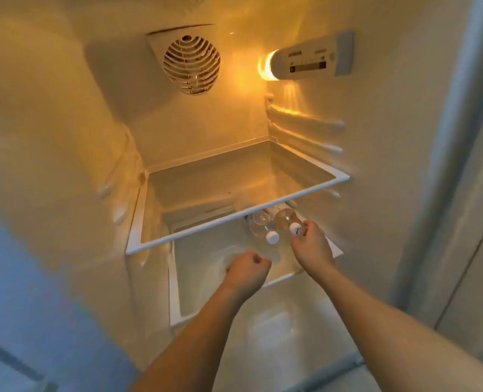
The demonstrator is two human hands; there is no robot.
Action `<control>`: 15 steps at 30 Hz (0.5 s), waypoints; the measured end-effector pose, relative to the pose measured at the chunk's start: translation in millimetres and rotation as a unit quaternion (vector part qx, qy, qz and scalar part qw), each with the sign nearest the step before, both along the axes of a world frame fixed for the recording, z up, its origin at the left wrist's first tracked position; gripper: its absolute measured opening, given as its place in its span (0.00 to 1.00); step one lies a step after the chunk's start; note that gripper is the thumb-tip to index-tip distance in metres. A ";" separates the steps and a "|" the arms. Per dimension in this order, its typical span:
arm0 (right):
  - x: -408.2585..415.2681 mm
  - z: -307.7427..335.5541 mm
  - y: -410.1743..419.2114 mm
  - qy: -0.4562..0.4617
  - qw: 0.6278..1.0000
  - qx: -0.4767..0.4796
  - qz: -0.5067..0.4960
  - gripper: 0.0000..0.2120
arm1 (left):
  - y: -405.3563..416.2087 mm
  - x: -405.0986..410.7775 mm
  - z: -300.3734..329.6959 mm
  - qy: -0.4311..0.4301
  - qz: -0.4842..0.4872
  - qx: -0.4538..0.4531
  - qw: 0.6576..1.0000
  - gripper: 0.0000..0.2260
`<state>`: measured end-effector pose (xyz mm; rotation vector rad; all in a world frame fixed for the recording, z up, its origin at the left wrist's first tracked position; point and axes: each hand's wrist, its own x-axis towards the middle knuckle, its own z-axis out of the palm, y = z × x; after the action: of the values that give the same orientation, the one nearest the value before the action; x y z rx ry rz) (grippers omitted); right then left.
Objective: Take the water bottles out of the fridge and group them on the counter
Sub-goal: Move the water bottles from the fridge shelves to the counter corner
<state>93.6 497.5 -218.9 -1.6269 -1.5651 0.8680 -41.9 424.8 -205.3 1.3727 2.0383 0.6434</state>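
two bare forearms, no sleeves; left hand [248, 268], right hand [311, 244]

lower fridge shelf [195, 278], two water bottles [265, 226] lying

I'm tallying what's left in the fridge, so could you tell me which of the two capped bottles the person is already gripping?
The right-hand bottle: the right hand grips it near its white cap. The other bottle, just left of it, is untouched, and the left hand holds nothing.
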 end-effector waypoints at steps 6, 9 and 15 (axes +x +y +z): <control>-15.4 -23.7 43.9 -0.128 0.992 0.008 -0.017 0.21 | 52.0 1.7 -30.1 0.011 0.065 -0.006 0.998 0.22; -18.0 -29.8 56.1 -0.145 0.989 0.027 -0.018 0.24 | 68.5 4.3 -35.5 0.057 0.063 -0.014 0.996 0.26; -15.5 -38.0 68.6 -0.131 0.991 0.008 -0.027 0.25 | 92.6 14.1 -39.5 0.072 0.103 -0.033 0.992 0.34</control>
<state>78.1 566.1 -256.9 -1.8205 -1.6900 0.6302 -27.9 517.4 -244.7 1.2114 2.3160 0.5712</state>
